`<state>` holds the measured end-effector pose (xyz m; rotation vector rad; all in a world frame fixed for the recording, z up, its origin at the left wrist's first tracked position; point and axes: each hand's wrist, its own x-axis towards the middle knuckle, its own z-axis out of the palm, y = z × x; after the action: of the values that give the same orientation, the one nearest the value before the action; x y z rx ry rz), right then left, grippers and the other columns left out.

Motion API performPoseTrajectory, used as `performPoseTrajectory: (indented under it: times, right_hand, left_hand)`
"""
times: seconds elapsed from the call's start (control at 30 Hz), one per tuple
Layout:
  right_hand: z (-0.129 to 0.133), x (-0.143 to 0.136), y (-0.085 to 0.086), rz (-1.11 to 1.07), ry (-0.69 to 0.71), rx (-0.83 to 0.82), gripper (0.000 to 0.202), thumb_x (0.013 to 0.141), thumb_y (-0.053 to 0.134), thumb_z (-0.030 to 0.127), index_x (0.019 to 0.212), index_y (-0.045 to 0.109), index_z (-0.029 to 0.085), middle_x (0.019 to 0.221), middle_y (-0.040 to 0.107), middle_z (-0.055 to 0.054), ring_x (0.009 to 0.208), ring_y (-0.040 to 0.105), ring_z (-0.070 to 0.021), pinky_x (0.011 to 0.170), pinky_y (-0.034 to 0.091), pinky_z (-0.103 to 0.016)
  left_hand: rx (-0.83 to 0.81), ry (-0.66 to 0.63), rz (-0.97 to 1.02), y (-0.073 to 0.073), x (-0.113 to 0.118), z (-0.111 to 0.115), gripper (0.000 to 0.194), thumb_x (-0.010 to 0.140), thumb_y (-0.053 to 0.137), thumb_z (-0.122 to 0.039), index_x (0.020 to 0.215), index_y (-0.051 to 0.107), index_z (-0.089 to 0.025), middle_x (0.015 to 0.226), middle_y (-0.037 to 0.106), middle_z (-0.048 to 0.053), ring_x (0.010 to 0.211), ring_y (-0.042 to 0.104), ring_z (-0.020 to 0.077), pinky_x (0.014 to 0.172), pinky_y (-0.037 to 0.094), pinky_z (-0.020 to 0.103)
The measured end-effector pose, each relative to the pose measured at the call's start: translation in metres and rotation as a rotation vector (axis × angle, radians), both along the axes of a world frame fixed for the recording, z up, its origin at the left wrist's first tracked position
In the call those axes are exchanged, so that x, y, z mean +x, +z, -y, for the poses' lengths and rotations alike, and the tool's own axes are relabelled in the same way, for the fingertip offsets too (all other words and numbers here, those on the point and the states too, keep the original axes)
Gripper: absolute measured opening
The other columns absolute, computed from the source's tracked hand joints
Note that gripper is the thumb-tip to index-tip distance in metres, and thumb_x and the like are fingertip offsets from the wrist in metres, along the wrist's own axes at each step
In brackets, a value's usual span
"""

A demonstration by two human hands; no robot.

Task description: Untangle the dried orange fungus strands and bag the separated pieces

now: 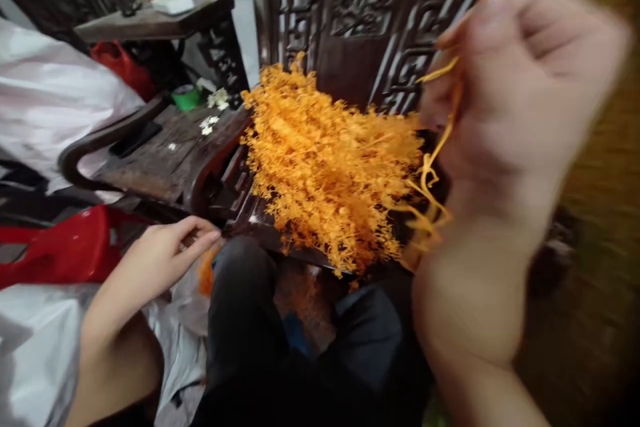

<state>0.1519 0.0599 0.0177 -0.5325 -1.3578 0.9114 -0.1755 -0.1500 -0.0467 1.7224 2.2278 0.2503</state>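
Note:
My right hand (520, 73) is raised close to the camera at the upper right, blurred, its fingers closed around thin orange plant strands (431, 173). Some strands stick out above the thumb; others dangle below the fist beside a big pile of bushy orange dried-looking sprigs (330, 167). That pile lies on a dark wooden seat (260, 230) in front of my knees. Lower down on the left, my left hand (173, 250) is by my knee, fingers curled and thumb tip near the index finger. Whatever it may hold is hidden.
A carved dark wood backrest (360, 33) rises behind the pile. To the left are a wooden armchair (155, 160) with a green tape roll (186, 98) and small white flowers (218, 99), a red plastic stool (75, 247) and a pale plastic bag (183, 300).

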Motion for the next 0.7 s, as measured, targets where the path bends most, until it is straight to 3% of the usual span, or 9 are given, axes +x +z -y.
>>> performPoseTrajectory:
  times: [0.03, 0.1, 0.17, 0.27, 0.33, 0.43, 0.5, 0.6, 0.7]
  right_hand:
    - [-0.005, 0.001, 0.002, -0.056, 0.006, 0.025, 0.034, 0.093, 0.077, 0.044, 0.082, 0.067, 0.014, 0.064, 0.056, 0.002, 0.049, 0.048, -0.0072, 0.042, 0.034, -0.022]
    - [-0.014, -0.001, 0.003, -0.169, 0.104, 0.004, 0.043, 0.083, 0.084, 0.052, 0.070, 0.059, 0.019, 0.051, 0.042, 0.007, 0.037, 0.031, -0.0051, 0.036, 0.015, -0.026]
    - [-0.020, -0.005, 0.004, -0.214, 0.250, -0.091, 0.053, 0.076, 0.085, 0.065, 0.070, 0.054, 0.022, 0.051, 0.038, 0.010, 0.036, 0.026, -0.0041, 0.036, 0.011, -0.026]
    - [-0.021, -0.003, 0.006, -0.166, 0.377, -0.155, 0.065, 0.073, 0.077, 0.081, 0.072, 0.044, 0.025, 0.052, 0.031, 0.011, 0.039, 0.019, -0.0042, 0.040, 0.009, -0.027]
    - [-0.018, 0.002, 0.009, -0.119, 0.373, -0.143, 0.068, 0.074, 0.070, 0.087, 0.073, 0.039, 0.026, 0.053, 0.028, 0.011, 0.041, 0.016, -0.0052, 0.042, 0.010, -0.029]
    - [-0.014, 0.010, 0.011, -0.079, 0.310, -0.135, 0.067, 0.081, 0.058, 0.089, 0.074, 0.037, 0.026, 0.055, 0.027, 0.010, 0.043, 0.017, -0.0063, 0.045, 0.014, -0.029]
    - [-0.013, 0.012, 0.012, -0.078, 0.296, -0.145, 0.064, 0.086, 0.055, 0.087, 0.075, 0.038, 0.026, 0.056, 0.026, 0.009, 0.044, 0.018, -0.0069, 0.046, 0.017, -0.029]
    - [-0.017, 0.011, 0.012, -0.112, 0.317, -0.144, 0.062, 0.086, 0.061, 0.082, 0.073, 0.039, 0.025, 0.055, 0.023, 0.010, 0.042, 0.017, -0.0071, 0.044, 0.014, -0.029]
    - [-0.020, 0.007, 0.012, -0.105, 0.319, -0.174, 0.060, 0.084, 0.066, 0.080, 0.073, 0.042, 0.025, 0.055, 0.019, 0.010, 0.042, 0.016, -0.0070, 0.043, 0.013, -0.029]
  left_hand:
    - [0.138, -0.115, 0.050, 0.020, 0.020, -0.009, 0.036, 0.098, 0.059, -0.058, 0.110, 0.074, -0.028, 0.095, 0.081, 0.001, 0.072, 0.073, 0.0195, 0.067, 0.053, 0.029]
    - [0.370, -0.296, 0.124, 0.051, 0.064, -0.033, 0.030, 0.098, 0.065, -0.050, 0.115, 0.073, -0.027, 0.090, 0.080, 0.000, 0.070, 0.072, 0.0165, 0.065, 0.053, 0.026]
    - [0.585, -0.421, 0.123, 0.072, 0.106, -0.066, 0.026, 0.097, 0.068, -0.042, 0.114, 0.072, -0.023, 0.093, 0.080, 0.001, 0.076, 0.073, 0.0160, 0.073, 0.056, 0.026]
    - [0.722, -0.582, 0.102, 0.083, 0.151, -0.119, 0.036, 0.095, 0.072, -0.040, 0.125, 0.068, -0.020, 0.120, 0.077, 0.007, 0.106, 0.073, 0.0218, 0.096, 0.056, 0.035]
    - [0.754, -0.702, 0.069, 0.082, 0.167, -0.149, 0.043, 0.091, 0.077, -0.038, 0.128, 0.065, -0.020, 0.136, 0.071, 0.010, 0.123, 0.066, 0.0265, 0.105, 0.053, 0.041]
    - [0.810, -0.733, 0.063, 0.076, 0.174, -0.179, 0.024, 0.090, 0.076, -0.028, 0.111, 0.070, -0.020, 0.134, 0.072, 0.009, 0.124, 0.065, 0.0265, 0.107, 0.050, 0.043]
    - [0.806, -0.708, 0.122, 0.073, 0.169, -0.189, 0.008, 0.090, 0.071, -0.020, 0.097, 0.071, -0.019, 0.110, 0.078, 0.005, 0.102, 0.070, 0.0207, 0.096, 0.053, 0.037]
    - [0.732, -0.673, 0.223, 0.070, 0.156, -0.196, 0.010, 0.088, 0.066, -0.013, 0.091, 0.073, -0.018, 0.085, 0.077, 0.000, 0.078, 0.070, 0.0150, 0.081, 0.054, 0.031]
    - [0.715, -0.672, 0.188, 0.068, 0.142, -0.200, 0.019, 0.085, 0.063, -0.008, 0.093, 0.076, -0.019, 0.102, 0.082, 0.003, 0.097, 0.074, 0.0191, 0.095, 0.055, 0.037]
